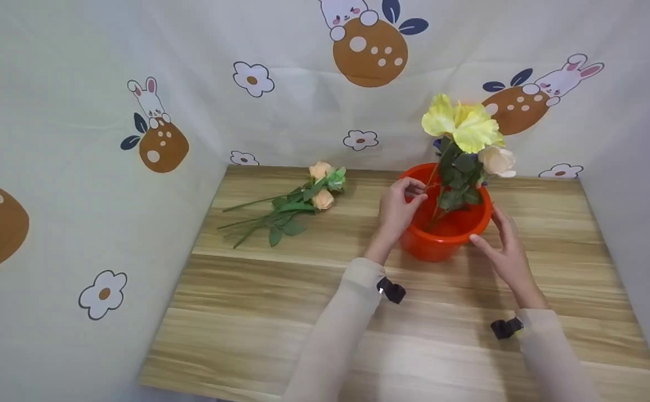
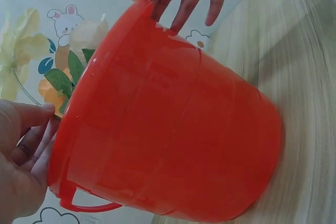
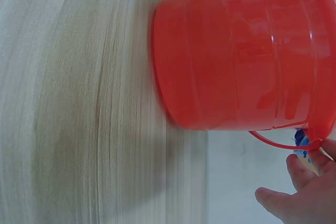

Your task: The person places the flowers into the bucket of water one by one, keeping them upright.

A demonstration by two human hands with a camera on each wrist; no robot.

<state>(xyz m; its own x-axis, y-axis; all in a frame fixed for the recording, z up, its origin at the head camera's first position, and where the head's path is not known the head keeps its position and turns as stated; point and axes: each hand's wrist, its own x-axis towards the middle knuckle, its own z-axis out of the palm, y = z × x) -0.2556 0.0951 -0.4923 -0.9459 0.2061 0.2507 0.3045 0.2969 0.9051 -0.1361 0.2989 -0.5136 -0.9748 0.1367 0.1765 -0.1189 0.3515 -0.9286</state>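
My left hand (image 1: 398,206) pinches the thin stem of a yellow flower (image 1: 464,125) between thumb and fingers, at the left side of a red bucket (image 1: 434,248). In the left wrist view, the stem rises from those fingers beside the bucket rim. The bucket stands upright on the table. Inside it are a pale cream rose (image 1: 496,161), green leaves (image 1: 458,178) and a blue flower (image 3: 301,140), partly hidden. At the bucket's right side, my right hand (image 1: 509,251) touches the rim near a side handle (image 3: 278,142), its fingers spread and fairly straight.
Left of the bucket, several peach and green flowers (image 1: 322,184) lie on the wooden table (image 1: 258,312), their stems pointing left. A patterned cloth wall (image 1: 302,111) rises behind the table, with more cloth at both sides.
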